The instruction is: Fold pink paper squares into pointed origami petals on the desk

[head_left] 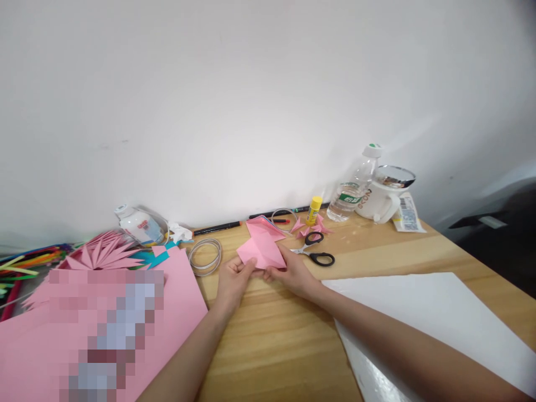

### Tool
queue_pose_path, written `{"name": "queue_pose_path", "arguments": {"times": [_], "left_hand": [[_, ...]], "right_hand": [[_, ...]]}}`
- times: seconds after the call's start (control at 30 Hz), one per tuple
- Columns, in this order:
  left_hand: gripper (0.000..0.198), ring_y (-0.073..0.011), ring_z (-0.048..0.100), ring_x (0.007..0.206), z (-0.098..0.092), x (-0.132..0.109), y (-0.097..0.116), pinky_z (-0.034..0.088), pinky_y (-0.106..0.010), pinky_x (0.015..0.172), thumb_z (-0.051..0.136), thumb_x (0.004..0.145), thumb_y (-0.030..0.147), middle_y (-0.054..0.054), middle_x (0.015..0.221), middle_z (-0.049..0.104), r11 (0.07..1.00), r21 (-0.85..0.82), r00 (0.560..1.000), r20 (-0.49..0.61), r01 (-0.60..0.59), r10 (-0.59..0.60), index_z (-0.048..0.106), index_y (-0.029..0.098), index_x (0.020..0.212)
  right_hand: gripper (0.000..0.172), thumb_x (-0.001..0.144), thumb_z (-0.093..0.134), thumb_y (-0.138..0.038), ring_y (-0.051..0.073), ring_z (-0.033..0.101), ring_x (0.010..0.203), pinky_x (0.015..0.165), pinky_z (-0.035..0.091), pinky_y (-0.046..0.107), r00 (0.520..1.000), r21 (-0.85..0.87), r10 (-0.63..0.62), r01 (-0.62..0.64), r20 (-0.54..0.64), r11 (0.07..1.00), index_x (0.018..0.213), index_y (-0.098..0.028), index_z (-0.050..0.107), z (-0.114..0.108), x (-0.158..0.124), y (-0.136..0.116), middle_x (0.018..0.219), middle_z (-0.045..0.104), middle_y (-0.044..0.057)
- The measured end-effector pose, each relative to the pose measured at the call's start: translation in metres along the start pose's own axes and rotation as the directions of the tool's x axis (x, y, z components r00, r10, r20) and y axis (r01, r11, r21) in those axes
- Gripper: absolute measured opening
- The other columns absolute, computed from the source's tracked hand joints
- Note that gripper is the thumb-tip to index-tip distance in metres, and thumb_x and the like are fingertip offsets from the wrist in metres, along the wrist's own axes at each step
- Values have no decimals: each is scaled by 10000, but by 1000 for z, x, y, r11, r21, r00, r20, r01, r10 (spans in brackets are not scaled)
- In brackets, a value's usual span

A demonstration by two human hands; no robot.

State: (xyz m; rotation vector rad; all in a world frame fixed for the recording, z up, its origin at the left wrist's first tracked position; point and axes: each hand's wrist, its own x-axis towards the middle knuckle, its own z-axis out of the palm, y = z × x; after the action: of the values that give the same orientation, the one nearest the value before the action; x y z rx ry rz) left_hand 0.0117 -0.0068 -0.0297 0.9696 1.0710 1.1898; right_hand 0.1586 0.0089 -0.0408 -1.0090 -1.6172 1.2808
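Observation:
Between my two hands, just above the wooden table (272,340), is a small piece of folded pink paper (262,251). My left hand (235,278) pinches its lower left edge, thumb on top. On the right edge, my right hand (293,272) grips it with the thumb in front and fingers behind. More pink paper (263,225) lies just beyond it, partly covered. Black-handled scissors (316,251) rest right beside my right hand, their blades partly hidden behind it. Small pink folded pieces (316,226) are scattered past the scissors.
A yellow glue stick (314,211), a water bottle (354,187) and a white mug (379,201) stand near the wall. At left lie a large pink sheet (184,312), a pink folded fan shape (103,254), a wire coil (205,257) and a white bottle (140,225). A white board (419,312) covers the right.

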Motion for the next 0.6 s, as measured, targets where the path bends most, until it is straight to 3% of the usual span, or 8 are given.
{"name": "queue_pose_path", "arguments": {"times": [0.13,0.27,0.4,0.47,0.53,0.6], "left_hand": [[263,-191,653,613,-2,2,2,533,-306,605,690,617,284,-65,688,706,998,-57,989,-148,-31,22,652,97,798],[198,-145,631,553,-9,7,6,535,-280,592,663,618,225,-17,650,683,983,-134,925,-374,-128,69,612,117,775],[171,-142,616,511,-12,8,7,523,-273,535,627,636,223,-7,608,653,990,-113,937,-347,-90,45,566,126,763],[197,-134,598,483,-10,7,6,501,-253,485,622,636,229,3,594,633,995,-64,952,-300,-78,55,554,130,792],[185,-110,556,434,-9,5,5,465,-221,433,629,627,234,39,534,579,997,-17,954,-292,-79,70,534,140,755],[181,-84,504,391,-9,5,5,427,-194,398,638,621,251,69,484,520,996,8,949,-304,-86,85,512,149,701]], "right_hand": [[274,696,522,-133,136,616,568,580,521,276,999,137,47,-49,12,989,953,-186,445,2,1,3,697,583,-17],[272,721,555,-218,113,604,540,542,511,249,999,228,46,-45,1,973,962,-181,433,3,-2,5,670,536,-39],[155,770,542,-308,111,581,542,531,495,240,998,158,-68,67,2,985,830,-167,519,6,-8,-16,641,555,-14],[198,787,530,-330,109,561,558,541,479,228,990,39,-121,118,75,992,694,-161,574,7,-12,-37,611,580,8],[253,778,541,-368,113,566,574,537,476,220,960,19,-134,134,246,991,640,-168,607,6,-20,-59,626,612,19],[306,772,525,-445,121,592,577,548,493,232,877,89,-128,98,464,991,684,-177,645,1,-34,-78,656,648,27]]}}
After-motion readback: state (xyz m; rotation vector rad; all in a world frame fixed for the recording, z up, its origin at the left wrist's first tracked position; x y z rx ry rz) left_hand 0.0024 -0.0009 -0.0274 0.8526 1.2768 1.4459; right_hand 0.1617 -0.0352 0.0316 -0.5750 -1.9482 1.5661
